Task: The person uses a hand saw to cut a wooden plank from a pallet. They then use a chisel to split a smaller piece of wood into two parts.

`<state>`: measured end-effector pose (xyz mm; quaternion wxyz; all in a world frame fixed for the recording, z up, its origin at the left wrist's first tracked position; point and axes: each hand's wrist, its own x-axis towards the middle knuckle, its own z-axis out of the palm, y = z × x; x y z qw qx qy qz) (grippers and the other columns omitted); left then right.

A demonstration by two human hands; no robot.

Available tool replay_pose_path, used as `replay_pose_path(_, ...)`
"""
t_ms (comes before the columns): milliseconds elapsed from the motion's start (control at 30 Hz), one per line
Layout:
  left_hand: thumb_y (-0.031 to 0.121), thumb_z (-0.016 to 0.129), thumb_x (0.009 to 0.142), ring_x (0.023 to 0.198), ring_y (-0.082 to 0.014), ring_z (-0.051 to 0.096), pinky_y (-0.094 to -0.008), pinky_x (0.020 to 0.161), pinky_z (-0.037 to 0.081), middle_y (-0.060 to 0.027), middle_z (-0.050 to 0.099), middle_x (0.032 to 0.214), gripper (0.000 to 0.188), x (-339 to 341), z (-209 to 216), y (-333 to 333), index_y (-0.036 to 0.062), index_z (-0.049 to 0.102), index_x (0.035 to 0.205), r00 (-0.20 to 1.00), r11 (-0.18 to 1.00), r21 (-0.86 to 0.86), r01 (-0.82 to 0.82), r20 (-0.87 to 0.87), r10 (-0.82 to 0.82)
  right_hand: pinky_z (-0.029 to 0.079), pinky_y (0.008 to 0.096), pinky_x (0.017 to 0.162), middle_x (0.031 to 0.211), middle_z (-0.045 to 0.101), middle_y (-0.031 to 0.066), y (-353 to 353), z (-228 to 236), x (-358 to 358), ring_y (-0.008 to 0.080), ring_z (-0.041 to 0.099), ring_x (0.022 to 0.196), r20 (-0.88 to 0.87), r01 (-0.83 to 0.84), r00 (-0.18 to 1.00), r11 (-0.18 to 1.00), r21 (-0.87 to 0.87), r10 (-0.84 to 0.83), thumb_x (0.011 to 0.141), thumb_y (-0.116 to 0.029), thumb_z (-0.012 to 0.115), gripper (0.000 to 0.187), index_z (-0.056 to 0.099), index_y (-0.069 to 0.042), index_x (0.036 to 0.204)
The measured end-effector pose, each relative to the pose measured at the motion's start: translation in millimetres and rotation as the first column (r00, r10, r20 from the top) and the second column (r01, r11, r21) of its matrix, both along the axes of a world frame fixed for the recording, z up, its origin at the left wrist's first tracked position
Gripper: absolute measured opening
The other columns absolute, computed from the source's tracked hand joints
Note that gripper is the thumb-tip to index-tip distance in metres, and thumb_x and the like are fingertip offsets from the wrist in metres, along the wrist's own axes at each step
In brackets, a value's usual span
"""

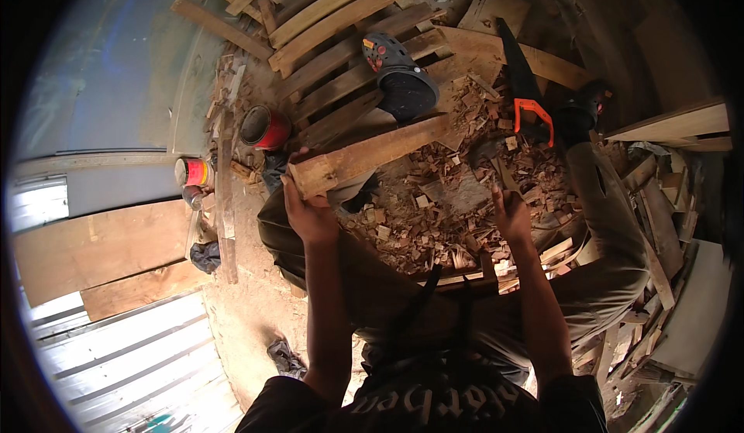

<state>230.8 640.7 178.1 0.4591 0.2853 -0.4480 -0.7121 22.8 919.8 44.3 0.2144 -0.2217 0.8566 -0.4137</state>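
Observation:
My left hand [308,214] is closed around the near end of a thick wooden board [380,152]. The board is raised over my left leg and slants up to the right. My right hand [512,216] is closed above the wood chips, and a narrow, dim object [505,176] runs up from it. Its kind I cannot make out against the chips. Farther off, a handsaw [521,73] with a dark blade and an orange handle [535,115] leans by my right foot, touched by neither hand.
Wood chips [434,224] cover the ground between my legs. A slatted pallet [333,22] lies ahead, under my left shoe [395,65]. Red cans [267,128] stand at the left beside a long plank [225,170]. Scrap boards [659,224] crowd the right side.

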Motion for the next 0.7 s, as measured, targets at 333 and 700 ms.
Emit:
replay_pose_path(333, 0.018, 0.052, 0.099, 0.14, -0.0319, 0.038, -0.0518, 0.116, 0.031, -0.0161, 0.03, 0.156, 0.062, -38.8, 12.4, 31.2, 0.0045, 0.025, 0.153, 0.998, 0.962, -0.268, 0.059, -0.012, -0.065, 0.053, 0.0522, 0.068, 0.084, 0.065, 0.0262, 4.8, -77.5, 6.4, 0.0454, 0.067, 0.079, 0.074, -0.03, 0.997, 0.97, 0.243, 0.012, 0.101, -0.033, 0.051, 0.036, 0.06, 0.002, 0.1)
replay_pose_path(700, 0.001, 0.056, 0.097, 0.137, -0.0217, 0.042, -0.0366, 0.112, 0.037, -0.0128, 0.034, 0.157, 0.067, -60.6, 17.4, 36.9, 0.0011, 0.022, 0.155, 0.989, 0.886, -0.445, 0.132, 0.117, -0.088, 0.057, 0.0487, 0.072, 0.086, 0.07, 0.0255, 9.5, -76.5, -4.0, 0.0419, 0.07, 0.081, -0.047, -0.077, 0.995, 0.968, 0.239, 0.091, 0.093, -0.027, 0.063, 0.044, 0.056, 0.005, 0.122)
